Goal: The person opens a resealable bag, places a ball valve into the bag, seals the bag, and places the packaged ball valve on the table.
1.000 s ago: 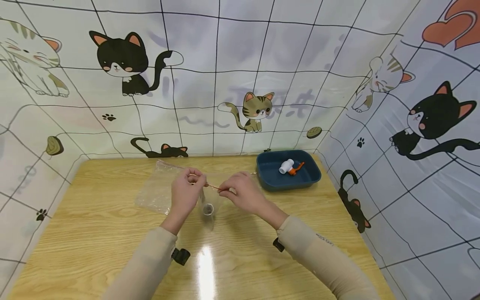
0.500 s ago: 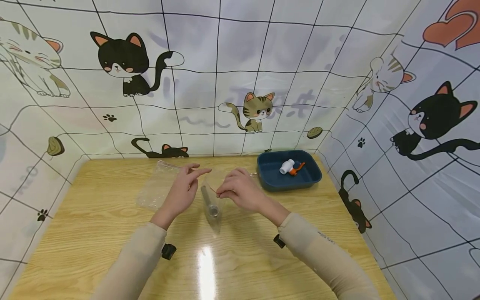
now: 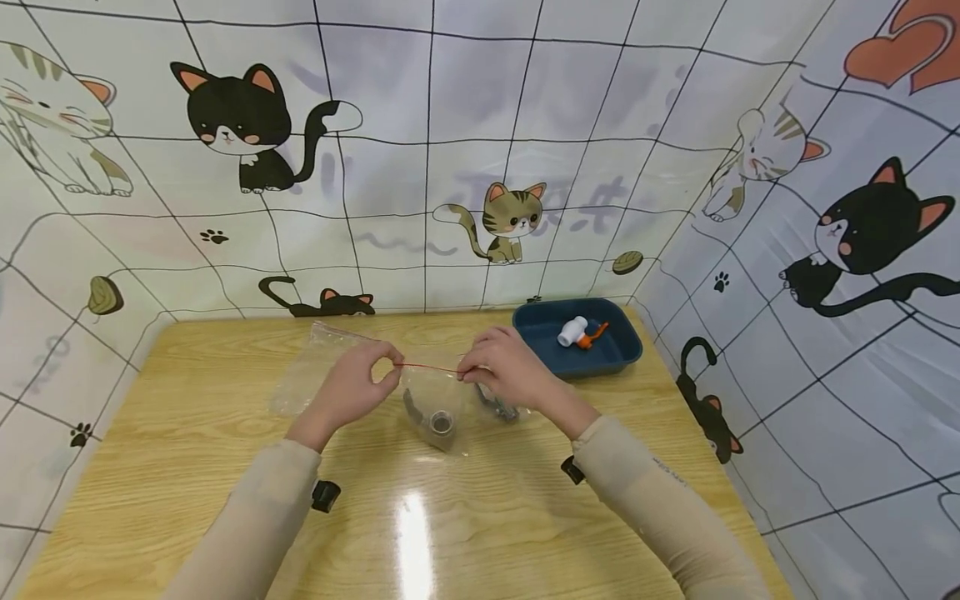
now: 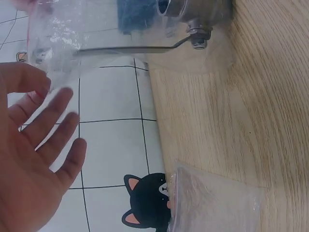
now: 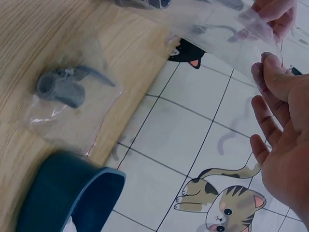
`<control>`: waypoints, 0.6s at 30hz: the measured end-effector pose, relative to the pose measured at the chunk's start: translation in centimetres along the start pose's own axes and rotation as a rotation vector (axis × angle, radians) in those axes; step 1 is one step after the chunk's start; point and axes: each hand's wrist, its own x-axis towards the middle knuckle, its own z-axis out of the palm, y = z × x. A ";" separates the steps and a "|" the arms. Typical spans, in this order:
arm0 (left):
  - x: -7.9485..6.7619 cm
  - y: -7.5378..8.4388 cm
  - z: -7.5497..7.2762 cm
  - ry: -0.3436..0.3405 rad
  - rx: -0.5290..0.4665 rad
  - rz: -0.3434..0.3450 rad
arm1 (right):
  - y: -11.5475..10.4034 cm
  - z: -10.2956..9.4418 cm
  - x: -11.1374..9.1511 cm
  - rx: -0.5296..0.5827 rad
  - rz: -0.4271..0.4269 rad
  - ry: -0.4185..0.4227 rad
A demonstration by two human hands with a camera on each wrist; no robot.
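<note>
A clear zip bag with a red seal line hangs over the table, its top edge stretched between both hands. My left hand pinches the top edge at its left end, the other fingers spread in the left wrist view. At the right end my right hand pinches the same edge between thumb and forefinger. Inside the bag lies a metal ball valve with a long lever. Behind it on the table, partly covered by my right hand in the head view, is another clear bag holding a grey-blue valve.
A flat clear bag lies at the back left of the wooden table. At the back right stands a dark blue bin with a white valve with an orange handle inside. A cat-print sheet rises behind the table.
My left hand came off the bag's edge, then took hold of it again. The hands are farther apart, and the bag is now spread broadside. My right hand has moved slightly right.
</note>
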 end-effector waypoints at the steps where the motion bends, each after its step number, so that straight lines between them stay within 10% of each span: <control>1: 0.0 0.0 0.0 -0.010 -0.025 -0.005 | 0.2 0.0 0.0 -0.004 0.020 -0.003; 8: 0.0 0.5 0.0 -0.019 -0.093 -0.035 | 1.1 0.3 0.2 -0.008 0.098 -0.013; 18: -0.2 0.8 0.3 0.031 -0.077 -0.066 | 1.2 1.1 0.4 0.290 0.248 0.006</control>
